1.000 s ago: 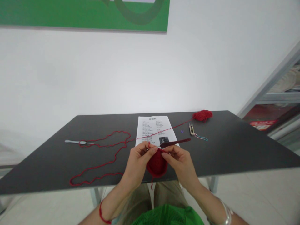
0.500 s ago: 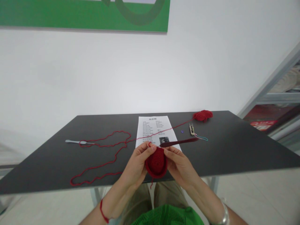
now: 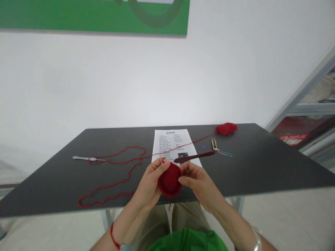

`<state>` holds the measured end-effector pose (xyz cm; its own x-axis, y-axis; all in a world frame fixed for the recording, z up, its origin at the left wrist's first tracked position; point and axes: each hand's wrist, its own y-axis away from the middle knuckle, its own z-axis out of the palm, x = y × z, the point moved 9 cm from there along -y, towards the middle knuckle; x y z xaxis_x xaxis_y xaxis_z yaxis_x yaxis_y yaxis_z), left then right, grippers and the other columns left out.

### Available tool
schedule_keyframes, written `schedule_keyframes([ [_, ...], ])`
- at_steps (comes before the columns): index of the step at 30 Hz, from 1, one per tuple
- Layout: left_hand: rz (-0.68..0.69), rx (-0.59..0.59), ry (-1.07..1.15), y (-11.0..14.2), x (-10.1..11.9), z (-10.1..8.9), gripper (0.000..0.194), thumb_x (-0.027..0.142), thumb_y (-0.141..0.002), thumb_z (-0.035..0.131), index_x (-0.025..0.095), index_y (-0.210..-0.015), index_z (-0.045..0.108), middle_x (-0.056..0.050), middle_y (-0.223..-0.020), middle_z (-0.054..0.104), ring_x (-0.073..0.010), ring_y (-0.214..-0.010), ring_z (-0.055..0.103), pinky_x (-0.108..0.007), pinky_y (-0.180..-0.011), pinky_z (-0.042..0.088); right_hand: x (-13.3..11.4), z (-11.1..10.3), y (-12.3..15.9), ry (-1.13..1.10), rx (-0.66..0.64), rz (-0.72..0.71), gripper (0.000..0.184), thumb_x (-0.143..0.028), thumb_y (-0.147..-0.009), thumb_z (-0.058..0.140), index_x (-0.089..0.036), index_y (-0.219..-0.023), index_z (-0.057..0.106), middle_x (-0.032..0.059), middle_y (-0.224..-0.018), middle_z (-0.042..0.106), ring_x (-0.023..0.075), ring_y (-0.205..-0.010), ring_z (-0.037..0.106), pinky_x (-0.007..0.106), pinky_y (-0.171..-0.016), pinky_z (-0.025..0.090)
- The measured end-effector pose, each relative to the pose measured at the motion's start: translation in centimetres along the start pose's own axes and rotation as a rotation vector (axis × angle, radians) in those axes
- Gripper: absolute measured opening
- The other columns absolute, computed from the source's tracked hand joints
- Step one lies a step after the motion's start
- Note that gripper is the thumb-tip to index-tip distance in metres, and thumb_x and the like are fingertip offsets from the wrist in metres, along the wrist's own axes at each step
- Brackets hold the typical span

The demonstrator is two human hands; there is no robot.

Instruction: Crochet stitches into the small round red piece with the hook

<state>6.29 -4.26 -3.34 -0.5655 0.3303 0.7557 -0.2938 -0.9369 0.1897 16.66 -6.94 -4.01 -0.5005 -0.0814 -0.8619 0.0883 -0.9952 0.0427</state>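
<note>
A cupped red crochet piece (image 3: 170, 179) is held up over the front edge of the table, with a short yarn tail hanging below. My left hand (image 3: 151, 179) grips its left side, thumb on the upper rim, and a loop of red yarn shows at the fingers. On the right rim, my right hand (image 3: 196, 181) pinches the fabric between thumb and fingers. A dark red crochet hook (image 3: 195, 157) sticks out to the right above the piece; its tip is hidden near the top rim, and the right fingers lie below its handle.
A printed pattern sheet (image 3: 170, 139) lies behind my hands on the black table (image 3: 251, 167). Red yarn runs across it to a yarn ball (image 3: 226, 128). Thread snips (image 3: 214, 144) and a small purple ring (image 3: 203, 146) lie right; a grey-handled hook (image 3: 85, 158) lies left among yarn loops.
The crochet piece has shifted slightly left and turned a little, and the hook has moved left with it. My right fingers have moved from the top rim to the right side.
</note>
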Motion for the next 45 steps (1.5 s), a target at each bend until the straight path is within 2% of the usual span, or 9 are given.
schedule_keyframes([
  [3,0.003,-0.007,0.008,0.1,0.0,0.1,0.029,0.025,-0.057,0.087,0.014,-0.066,0.062,0.002,-0.057,0.065,-0.0072,-0.049,0.054,-0.016,-0.048,0.044,0.2,-0.1,0.2,0.017,-0.006,0.03,0.019,-0.026,-0.058,0.084,-0.017,-0.065,0.069,-0.0026,-0.061,0.064,0.0101,-0.059,0.052,0.023,-0.062,0.04],
  [11,-0.01,0.002,0.032,-0.1,0.0,0.0,0.03,0.023,-0.056,0.087,0.013,-0.067,0.061,0.003,-0.057,0.064,-0.0067,-0.049,0.054,-0.015,-0.048,0.044,-0.4,0.2,0.2,-0.053,-0.011,-0.008,0.018,-0.03,-0.06,0.084,-0.017,-0.067,0.073,-0.0005,-0.066,0.069,0.0116,-0.066,0.055,0.025,-0.071,0.041],
  [18,-0.02,-0.012,0.041,0.0,-0.3,-0.1,0.028,0.023,-0.059,0.086,0.013,-0.068,0.062,0.002,-0.061,0.065,-0.0071,-0.052,0.056,-0.016,-0.051,0.046,0.0,0.4,0.2,-0.142,-0.018,0.004,0.022,-0.034,-0.06,0.085,-0.017,-0.066,0.071,-0.0016,-0.063,0.066,0.0114,-0.065,0.054,0.024,-0.07,0.041],
  [24,0.03,-0.002,0.004,0.3,0.3,0.3,0.029,0.025,-0.057,0.087,0.014,-0.064,0.061,0.003,-0.056,0.064,-0.0063,-0.048,0.052,-0.015,-0.047,0.042,0.0,0.1,0.0,-0.067,-0.008,-0.075,0.019,-0.033,-0.065,0.082,-0.019,-0.073,0.072,-0.0016,-0.07,0.067,0.0115,-0.066,0.055,0.024,-0.067,0.043],
  [29,0.028,-0.01,-0.019,0.8,0.1,0.7,0.029,0.026,-0.056,0.087,0.014,-0.065,0.062,0.0,-0.063,0.068,-0.0083,-0.054,0.056,-0.016,-0.051,0.045,-1.1,1.0,-0.2,-0.058,-0.015,-0.152,0.017,-0.027,-0.066,0.08,-0.023,-0.083,0.076,0.0008,-0.078,0.074,0.0161,-0.075,0.063,0.03,-0.078,0.047],
  [33,0.018,-0.004,0.002,0.9,0.0,0.8,0.029,0.025,-0.055,0.088,0.014,-0.065,0.062,0.001,-0.062,0.067,-0.0075,-0.053,0.055,-0.016,-0.051,0.044,-1.4,2.0,-0.2,-0.133,-0.051,-0.126,0.014,-0.028,-0.067,0.08,-0.024,-0.08,0.077,0.0017,-0.081,0.076,0.0197,-0.081,0.067,0.034,-0.085,0.048],
  [39,0.007,-0.015,0.026,0.8,-0.1,0.9,0.029,0.024,-0.054,0.088,0.014,-0.065,0.063,0.002,-0.058,0.064,-0.0063,-0.049,0.053,-0.015,-0.048,0.042,-0.8,2.0,-0.3,-0.208,-0.033,-0.073,0.019,-0.029,-0.064,0.082,-0.023,-0.082,0.078,0.0028,-0.083,0.078,0.0211,-0.085,0.069,0.036,-0.088,0.049],
  [45,0.009,0.0,0.028,0.9,-0.1,0.5,0.031,0.025,-0.054,0.088,0.014,-0.067,0.063,0.001,-0.063,0.066,-0.0075,-0.054,0.056,-0.016,-0.052,0.045,-0.7,2.2,-0.3,-0.25,-0.006,-0.04,0.018,-0.027,-0.06,0.084,-0.022,-0.076,0.078,0.0024,-0.079,0.077,0.0208,-0.082,0.069,0.036,-0.088,0.049],
])
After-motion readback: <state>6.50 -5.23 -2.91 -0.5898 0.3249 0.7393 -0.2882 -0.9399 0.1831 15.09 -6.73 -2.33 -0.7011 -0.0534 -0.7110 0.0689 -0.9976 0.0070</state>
